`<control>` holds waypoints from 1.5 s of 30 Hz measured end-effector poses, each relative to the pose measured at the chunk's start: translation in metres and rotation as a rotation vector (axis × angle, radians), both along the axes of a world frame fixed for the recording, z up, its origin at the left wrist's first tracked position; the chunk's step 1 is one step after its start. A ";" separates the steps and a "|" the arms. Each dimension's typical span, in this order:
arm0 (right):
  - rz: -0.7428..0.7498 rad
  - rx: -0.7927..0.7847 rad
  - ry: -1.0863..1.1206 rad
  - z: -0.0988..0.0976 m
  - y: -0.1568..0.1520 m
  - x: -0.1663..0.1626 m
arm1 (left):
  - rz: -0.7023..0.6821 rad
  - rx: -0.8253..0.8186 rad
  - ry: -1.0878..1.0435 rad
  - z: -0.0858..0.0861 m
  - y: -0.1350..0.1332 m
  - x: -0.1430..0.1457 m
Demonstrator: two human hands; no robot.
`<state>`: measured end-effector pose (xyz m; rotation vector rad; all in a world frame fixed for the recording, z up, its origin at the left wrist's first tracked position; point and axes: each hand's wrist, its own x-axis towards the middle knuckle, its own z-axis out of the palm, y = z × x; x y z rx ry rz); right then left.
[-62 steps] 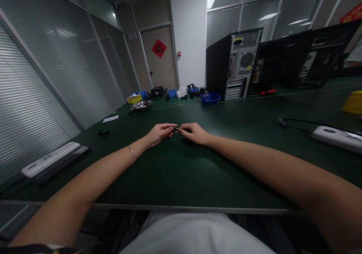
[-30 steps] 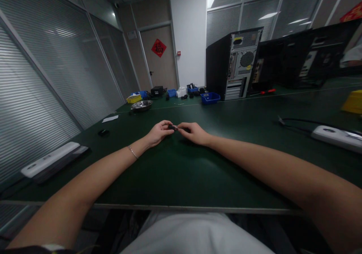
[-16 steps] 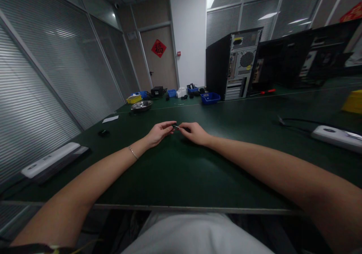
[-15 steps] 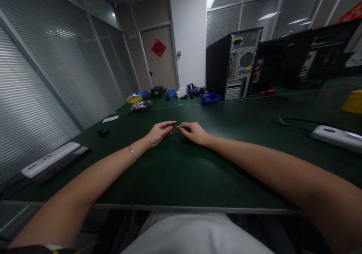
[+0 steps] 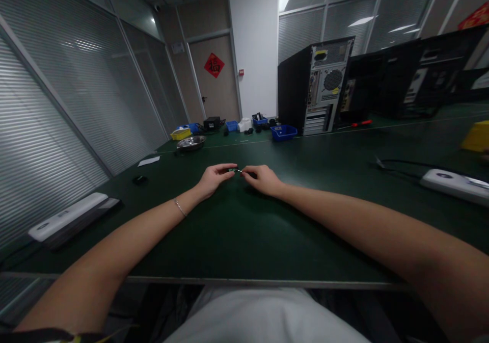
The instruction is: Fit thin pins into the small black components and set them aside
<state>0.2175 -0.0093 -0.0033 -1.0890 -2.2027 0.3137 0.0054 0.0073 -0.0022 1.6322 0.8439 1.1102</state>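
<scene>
Over the middle of the dark green table, my left hand (image 5: 214, 178) pinches a small green and dark piece (image 5: 232, 169), which looks like a little circuit board. Most of it is covered by the fingers. My right hand (image 5: 263, 179) is closed round a thin metal-tipped tool (image 5: 239, 170), possibly a screwdriver, whose handle is mostly hidden in the palm. The tool's bright tip points left and reaches the piece's right end; whether it touches cannot be made out. A narrow gap separates the two hands.
Power strips (image 5: 454, 186) lie at right and left. A black mouse-like object (image 5: 139, 179), paper (image 5: 148, 161) and a metal bowl (image 5: 191, 143) are at left. Behind stand a blue bin (image 5: 283, 132) and a computer tower (image 5: 313, 88). A red-handled screwdriver (image 5: 361, 123) lies beside it.
The small piece has turned slightly in my left hand, so its green face now shows between thumb and fingers. My right hand and its tool have barely moved.
</scene>
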 end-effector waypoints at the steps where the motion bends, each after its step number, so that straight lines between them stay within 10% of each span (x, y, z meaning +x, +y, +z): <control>1: -0.007 -0.004 -0.004 0.000 0.000 0.000 | 0.007 0.019 0.011 0.000 0.000 0.000; 25: 0.128 -0.052 0.049 0.000 0.005 0.002 | -0.197 -0.150 -0.031 -0.001 0.001 0.001; 45: 0.047 -0.027 0.174 0.000 0.007 0.001 | -0.105 0.999 0.951 0.003 0.005 -0.016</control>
